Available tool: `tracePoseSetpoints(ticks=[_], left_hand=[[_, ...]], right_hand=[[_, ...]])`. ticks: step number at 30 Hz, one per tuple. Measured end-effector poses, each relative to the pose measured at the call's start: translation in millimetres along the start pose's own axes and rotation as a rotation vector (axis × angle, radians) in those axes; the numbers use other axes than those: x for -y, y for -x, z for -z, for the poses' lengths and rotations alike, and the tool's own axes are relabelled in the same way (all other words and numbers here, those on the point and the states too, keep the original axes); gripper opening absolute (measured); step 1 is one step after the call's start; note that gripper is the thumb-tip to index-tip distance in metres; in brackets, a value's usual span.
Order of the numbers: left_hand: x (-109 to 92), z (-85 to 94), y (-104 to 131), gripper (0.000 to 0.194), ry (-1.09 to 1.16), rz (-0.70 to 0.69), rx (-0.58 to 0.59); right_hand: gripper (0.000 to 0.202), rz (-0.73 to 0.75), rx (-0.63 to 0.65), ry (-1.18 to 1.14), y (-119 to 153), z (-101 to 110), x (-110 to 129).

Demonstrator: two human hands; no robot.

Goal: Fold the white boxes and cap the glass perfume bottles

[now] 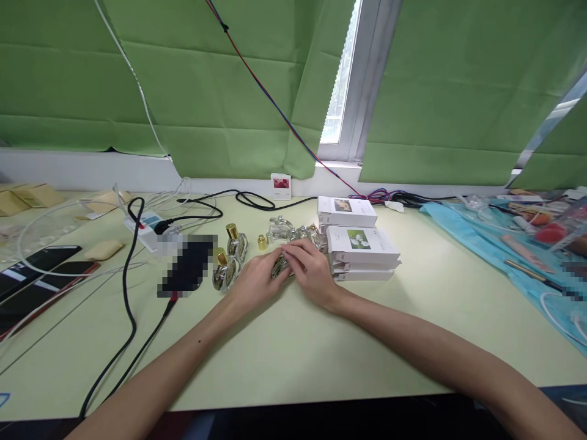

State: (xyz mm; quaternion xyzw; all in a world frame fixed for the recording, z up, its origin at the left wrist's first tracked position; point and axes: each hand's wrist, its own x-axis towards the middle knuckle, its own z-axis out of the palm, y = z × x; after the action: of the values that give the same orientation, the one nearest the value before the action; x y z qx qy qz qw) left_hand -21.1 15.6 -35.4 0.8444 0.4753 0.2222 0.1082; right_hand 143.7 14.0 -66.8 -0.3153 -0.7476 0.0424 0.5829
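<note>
Green curtains (220, 91) hang across the back, with a strip of window (342, 79) showing between two of them. Below them a pale yellow-green worktop (284, 354) fills the lower view. At its right end lies a blue plastic sheet (486, 244) strewn with small items too blurred to name. Two dark phones (36, 275) lie at the left edge, and a white power strip (149, 229) with black cables sits further back. A stack of white boxes (360, 247) stands right of centre, just beside the right hand (314, 269). Left of the left hand (254, 281) stand two glass perfume bottles with gold caps (232, 256), and clear uncapped bottles (287, 229) cluster behind the hands. Both hands meet at the middle of the worktop, fingers curled around a small glass bottle (280, 266), which rests low on or just above the surface; it is largely hidden, so it seems both hands grip it.
</note>
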Motion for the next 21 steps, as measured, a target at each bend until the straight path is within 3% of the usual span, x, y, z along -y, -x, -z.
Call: tracePoseSetpoints(ticks=[21], left_hand=[[-5,1.2,0,0.029,0.005,0.029,-0.003]], right_hand=[[0.017,-0.03,0.108,-0.066,-15,8,3]])
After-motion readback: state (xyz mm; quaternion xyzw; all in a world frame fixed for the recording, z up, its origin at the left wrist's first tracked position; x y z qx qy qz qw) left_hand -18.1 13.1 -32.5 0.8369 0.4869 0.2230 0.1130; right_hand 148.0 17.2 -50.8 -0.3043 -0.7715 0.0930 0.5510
